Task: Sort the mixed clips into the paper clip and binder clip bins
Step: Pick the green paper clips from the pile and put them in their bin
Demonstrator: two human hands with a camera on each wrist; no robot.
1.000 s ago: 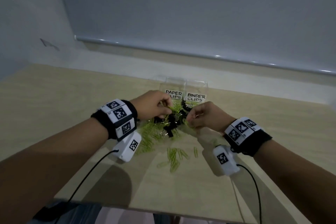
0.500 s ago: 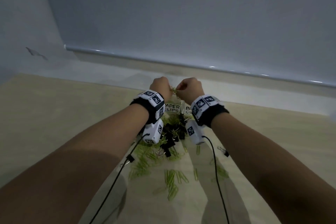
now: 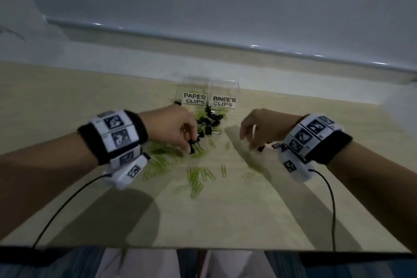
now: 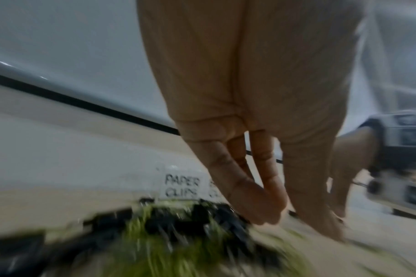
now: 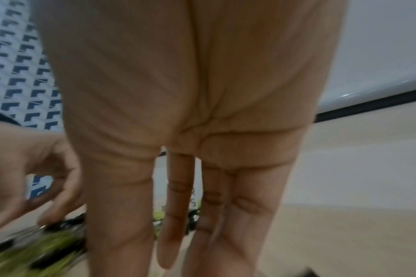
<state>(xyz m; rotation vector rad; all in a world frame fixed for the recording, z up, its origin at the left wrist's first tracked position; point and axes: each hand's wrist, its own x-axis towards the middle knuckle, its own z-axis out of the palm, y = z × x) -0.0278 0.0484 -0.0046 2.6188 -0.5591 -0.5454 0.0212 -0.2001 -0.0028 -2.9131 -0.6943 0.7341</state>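
Two clear bins stand at the back of the table, labelled PAPER CLIPS (image 3: 194, 98) and BINDER CLIPS (image 3: 224, 101). Just in front of them lies a heap of black binder clips (image 3: 208, 122). Green paper clips (image 3: 196, 176) are scattered nearer to me. My left hand (image 3: 189, 143) reaches down at the left side of the heap, its fingertips at a black binder clip (image 3: 193, 145). In the left wrist view its fingers (image 4: 256, 202) and thumb are apart with nothing between them. My right hand (image 3: 250, 142) hangs over the table to the right with straight fingers (image 5: 170, 243) and holds nothing. A small black clip (image 3: 261, 148) lies under it.
The light wooden table (image 3: 225, 221) ends at a front edge close to my body. A pale wall with a ledge runs behind the bins. Black cables (image 3: 330, 198) trail from both wrist cameras across the table toward me.
Both hands were raised together over the bins, pinching green paper clips. They have since come back down and apart, and now hold nothing, the left at the heap.
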